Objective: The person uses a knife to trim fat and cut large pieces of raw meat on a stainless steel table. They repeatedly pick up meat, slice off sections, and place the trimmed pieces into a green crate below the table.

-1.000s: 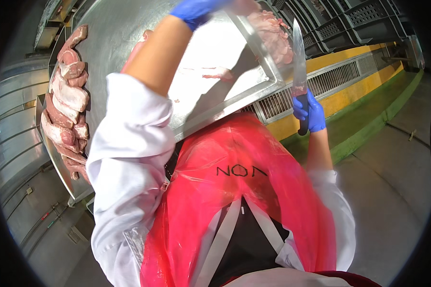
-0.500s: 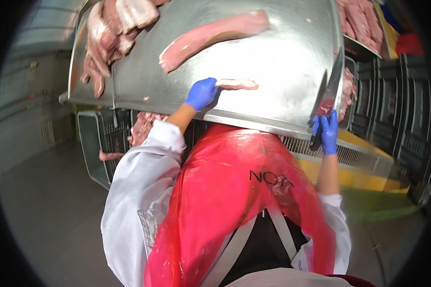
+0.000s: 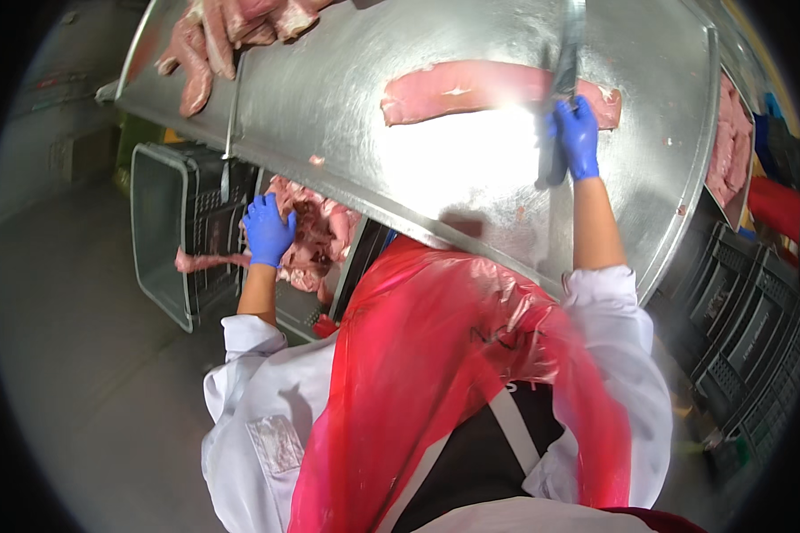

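the long piece of meat [image 3: 458, 87] lies flat on the metal table [image 3: 320, 102]. its near end reaches out at about ten o'clock from the right hand [image 3: 579, 138], and its other end shows at about one o'clock, just beside the blue-gloved fingers. from the left hand [image 3: 270, 233] the same piece lies well apart, toward two o'clock.

the hands are far from each other. the right one is closed around the handle of a knife [image 3: 571, 53], whose blurred blade points to twelve o'clock and crosses in front of the meat; whether it touches, i cannot tell. the left one, also gloved in blue, has its fingers spread over the nine o'clock edge of a heap of meat scraps [image 3: 318, 226]; its palm is hidden. a thin strip of meat [image 3: 206, 261] sits at its eight o'clock, by a grey crate [image 3: 160, 253].

dark lettering crosses the red apron [image 3: 436, 329], too creased to read. a little pale lettering shows on the black clothing [image 3: 471, 466] beneath, partly covered. at about five o'clock from the right hand, dark crates [image 3: 742, 311] carry pale print, too small to make out.
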`<state>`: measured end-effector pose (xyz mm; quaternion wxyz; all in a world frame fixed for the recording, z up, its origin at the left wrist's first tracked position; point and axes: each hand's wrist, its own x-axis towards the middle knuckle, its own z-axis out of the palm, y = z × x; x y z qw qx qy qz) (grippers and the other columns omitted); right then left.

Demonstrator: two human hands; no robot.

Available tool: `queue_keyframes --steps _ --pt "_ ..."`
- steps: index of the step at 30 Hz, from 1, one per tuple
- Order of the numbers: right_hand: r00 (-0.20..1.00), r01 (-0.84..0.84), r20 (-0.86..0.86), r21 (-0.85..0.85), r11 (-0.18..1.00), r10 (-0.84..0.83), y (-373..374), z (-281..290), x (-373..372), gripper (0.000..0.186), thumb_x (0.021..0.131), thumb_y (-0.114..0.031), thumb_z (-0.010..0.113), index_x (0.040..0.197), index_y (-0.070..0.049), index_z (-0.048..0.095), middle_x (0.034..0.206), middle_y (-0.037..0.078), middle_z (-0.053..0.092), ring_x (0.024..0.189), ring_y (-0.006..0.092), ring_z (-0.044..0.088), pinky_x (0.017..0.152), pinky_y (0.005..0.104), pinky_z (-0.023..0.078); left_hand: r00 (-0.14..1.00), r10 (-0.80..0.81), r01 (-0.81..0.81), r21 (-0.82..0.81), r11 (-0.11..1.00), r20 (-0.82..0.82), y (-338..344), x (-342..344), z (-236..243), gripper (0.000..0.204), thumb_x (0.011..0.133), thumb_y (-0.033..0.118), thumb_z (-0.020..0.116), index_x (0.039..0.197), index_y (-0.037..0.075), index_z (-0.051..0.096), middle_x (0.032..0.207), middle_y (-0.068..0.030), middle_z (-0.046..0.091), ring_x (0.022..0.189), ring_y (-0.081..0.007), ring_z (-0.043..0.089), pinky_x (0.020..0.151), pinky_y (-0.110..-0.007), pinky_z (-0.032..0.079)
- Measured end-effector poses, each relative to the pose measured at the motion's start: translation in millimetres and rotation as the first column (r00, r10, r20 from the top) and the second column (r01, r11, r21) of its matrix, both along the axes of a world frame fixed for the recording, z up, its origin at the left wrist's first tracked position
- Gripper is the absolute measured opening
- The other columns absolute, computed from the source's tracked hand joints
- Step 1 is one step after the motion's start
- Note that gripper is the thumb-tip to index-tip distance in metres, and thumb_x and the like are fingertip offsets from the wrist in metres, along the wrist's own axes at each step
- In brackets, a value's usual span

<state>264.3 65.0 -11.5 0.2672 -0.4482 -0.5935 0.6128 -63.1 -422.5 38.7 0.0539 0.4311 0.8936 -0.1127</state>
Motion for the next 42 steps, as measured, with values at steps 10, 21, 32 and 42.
queue_keyframes --steps 10,21,32,42 --pt "0.82 0.568 -0.003 0.137 0.812 -0.573 83 -50 17 0.01 0.102 -0.009 0.053 0.101 -0.001 0.047 0.075 0.013 0.064 0.054 0.0159 0.059 0.049 0.0306 0.051 0.734 -0.547 0.265 0.572 0.776 0.402 374 26 -74 0.064 0.082 0.05 0.07 0.123 0.002 0.063 0.112 -0.0231 0.066 0.107 -0.0422 0.061 0.094 -0.049 0.049" --pt "0.67 0.699 -0.127 -0.224 0.68 -0.731 32 -40 74 0.009 0.101 -0.007 0.051 0.106 -0.004 0.045 0.081 0.016 0.062 0.057 0.0178 0.059 0.05 0.0328 0.051 0.459 -0.596 0.358 0.477 0.803 0.659 523 134 -66 0.059 0.079 0.054 0.075 0.104 0.001 0.068 0.095 -0.0181 0.07 0.089 -0.0344 0.068 0.081 -0.043 0.053" --pt "0.851 0.515 -0.036 -0.136 0.846 -0.524 38 -34 95 0.013 0.102 -0.008 0.055 0.111 -0.002 0.048 0.077 0.011 0.064 0.051 0.0131 0.057 0.046 0.0288 0.05 0.461 -0.702 0.47 0.522 0.712 0.542 611 206 -83 0.027 0.09 0.028 0.063 0.086 0.003 0.071 0.081 -0.0172 0.071 0.08 -0.0313 0.07 0.075 -0.04 0.054" --pt "0.924 0.173 0.367 -0.157 0.972 -0.105 -16 25 91 0.074 0.098 -0.005 0.05 0.163 -0.028 0.022 0.073 0.01 0.062 0.057 0.0139 0.056 0.055 0.032 0.051 0.5 -0.496 -0.16 0.638 0.753 0.71 550 97 -85 0.02 0.091 0.018 0.07 0.094 -0.001 0.064 0.078 -0.0036 0.065 0.07 -0.011 0.062 0.065 -0.028 0.052"
